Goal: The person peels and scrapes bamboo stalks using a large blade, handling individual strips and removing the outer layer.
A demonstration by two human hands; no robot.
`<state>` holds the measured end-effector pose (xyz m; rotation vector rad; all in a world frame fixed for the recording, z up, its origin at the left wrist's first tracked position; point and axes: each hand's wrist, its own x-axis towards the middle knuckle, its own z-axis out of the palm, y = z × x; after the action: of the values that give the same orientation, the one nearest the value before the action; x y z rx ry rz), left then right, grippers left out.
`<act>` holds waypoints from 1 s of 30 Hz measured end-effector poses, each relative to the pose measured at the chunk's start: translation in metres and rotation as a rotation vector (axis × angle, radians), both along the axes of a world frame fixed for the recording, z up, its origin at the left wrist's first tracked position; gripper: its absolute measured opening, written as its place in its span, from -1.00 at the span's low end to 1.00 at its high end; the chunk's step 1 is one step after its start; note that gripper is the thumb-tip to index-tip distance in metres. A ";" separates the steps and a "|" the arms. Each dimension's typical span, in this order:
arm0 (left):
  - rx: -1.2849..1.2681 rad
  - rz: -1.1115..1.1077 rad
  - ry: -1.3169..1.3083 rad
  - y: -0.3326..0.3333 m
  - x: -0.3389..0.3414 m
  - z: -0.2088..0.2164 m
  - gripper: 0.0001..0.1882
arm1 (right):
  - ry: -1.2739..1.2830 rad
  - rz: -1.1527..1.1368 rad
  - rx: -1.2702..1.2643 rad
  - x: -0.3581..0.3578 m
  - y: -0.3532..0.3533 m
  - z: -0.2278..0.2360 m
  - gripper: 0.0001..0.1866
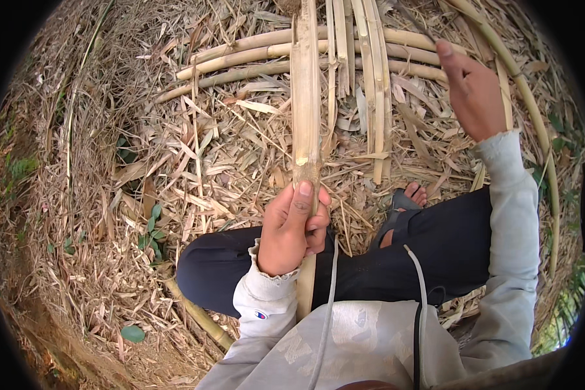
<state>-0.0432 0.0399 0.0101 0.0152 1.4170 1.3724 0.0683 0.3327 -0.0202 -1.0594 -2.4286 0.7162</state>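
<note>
My left hand [289, 227] is closed around the near end of a split bamboo piece [305, 97], thumb on top, just above my lap. The piece runs straight away from me, its pale inner face showing, with a brownish node near my thumb. My right hand [472, 94] is raised at the upper right, its fingers wrapped round a knife [417, 21]. Only a thin dark stretch of the blade shows, pointing to the far left; the handle is hidden in the fist. The knife is apart from the bamboo piece.
Several bamboo poles [240, 55] lie crosswise beyond my hands, with narrow split strips [374, 84] resting over them. A long curved bamboo stem [533, 104] bends along the right side. Dry leaves and shavings [240, 149] cover the ground. My sandalled foot [396, 218] is near the strips.
</note>
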 end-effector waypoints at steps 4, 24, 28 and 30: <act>0.027 -0.047 -0.025 0.008 0.005 0.011 -0.61 | -0.135 0.380 0.165 -0.002 -0.057 0.018 -0.27; 0.230 -0.062 -0.410 -0.003 0.011 0.009 -0.63 | 0.146 0.452 0.346 -0.016 -0.052 -0.008 -0.22; 0.234 -0.105 -0.428 0.000 0.012 0.007 -0.60 | 0.027 0.195 0.146 -0.016 -0.022 -0.011 -0.20; 0.265 -0.100 -0.449 0.000 0.010 0.011 -0.59 | 0.030 0.264 0.123 -0.018 -0.028 -0.005 -0.20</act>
<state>-0.0334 0.0396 0.0208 -0.0461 0.8474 1.3684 0.0505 0.3045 -0.0254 -0.6844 -2.5766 0.6480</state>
